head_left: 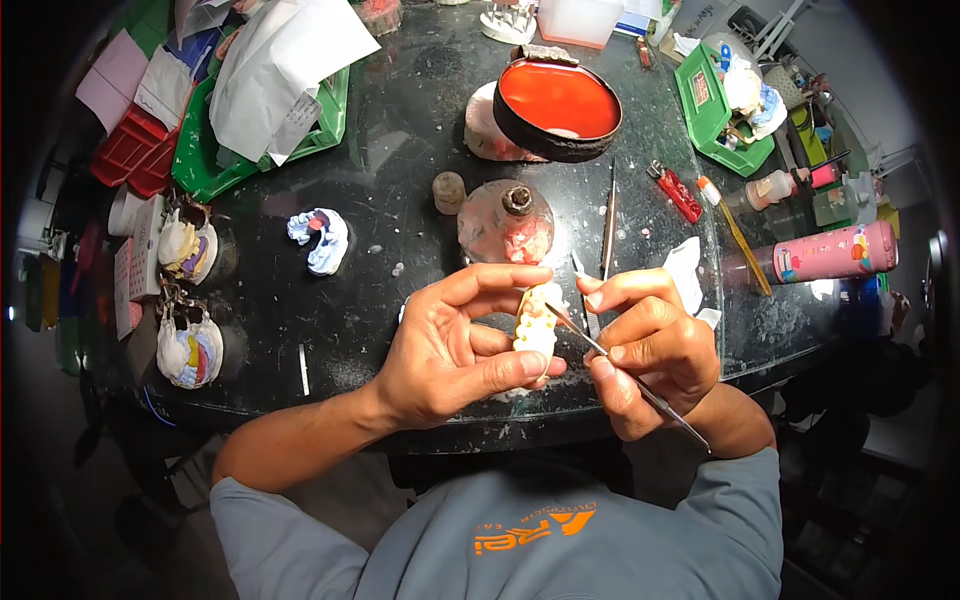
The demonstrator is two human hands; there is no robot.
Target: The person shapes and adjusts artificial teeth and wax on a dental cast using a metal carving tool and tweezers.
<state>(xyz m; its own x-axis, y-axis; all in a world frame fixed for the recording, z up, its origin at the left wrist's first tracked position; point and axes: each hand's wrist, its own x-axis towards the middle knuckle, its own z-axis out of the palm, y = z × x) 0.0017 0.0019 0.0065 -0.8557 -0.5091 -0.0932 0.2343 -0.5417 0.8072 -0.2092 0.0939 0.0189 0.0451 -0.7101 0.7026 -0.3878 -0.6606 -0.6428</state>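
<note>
Between the thumb and fingers of my left hand is a cream-coloured dental model, held upright over the front of the table. My right hand grips a thin metal tool like a pen, and its tip is at the upper part of the model. Whether the tip touches the model cannot be made out. Just beyond my hands stands a glass burner with a metal cap. A round pan of red wax rests behind it on a pinkish block.
At the left are dental models on articulators and a blue-white model. A green tray with papers stands at the back left. On the right lie a red lighter, an orange-handled brush, a pink bottle and another green tray.
</note>
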